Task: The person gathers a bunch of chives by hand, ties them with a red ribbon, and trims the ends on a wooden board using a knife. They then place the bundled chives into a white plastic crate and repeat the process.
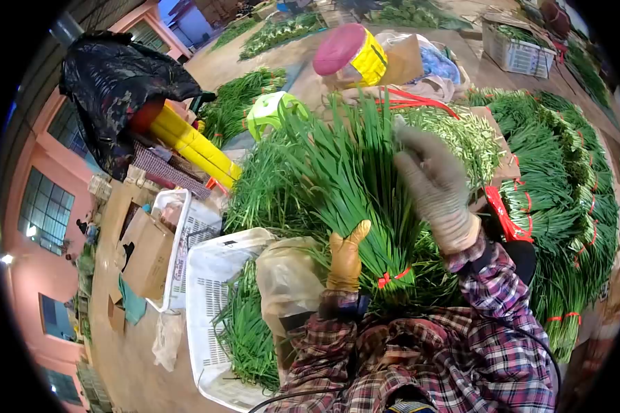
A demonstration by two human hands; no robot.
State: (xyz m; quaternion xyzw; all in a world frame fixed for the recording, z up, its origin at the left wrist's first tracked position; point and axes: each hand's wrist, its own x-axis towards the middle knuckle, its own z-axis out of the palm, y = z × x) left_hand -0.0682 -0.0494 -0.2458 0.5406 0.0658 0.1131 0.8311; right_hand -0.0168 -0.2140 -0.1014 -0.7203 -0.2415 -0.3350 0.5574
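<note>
A large bundle of long green leafy stalks (355,186) stands fanned out in front of my body, with a red tie (394,277) round its lower end. My left hand (348,256), in a yellowish glove, is closed on the bundle's left side, thumb up. Beside the bundle's upper right is my right hand (434,175) in a grey-white glove, raised, its fingers extended and slightly blurred; nothing shows in it. Loose green stalks (269,179) lie behind and to the left. Cut pale-ended stalks (461,134) lie beyond my right hand.
A white crate (203,310) with greens stands at the left, another white crate (179,275) behind it. Red-tied bundles (551,186) are stacked at the right, near red ties (506,217). A pink-topped yellow container (351,55) and a green plastic item (272,110) are farther back.
</note>
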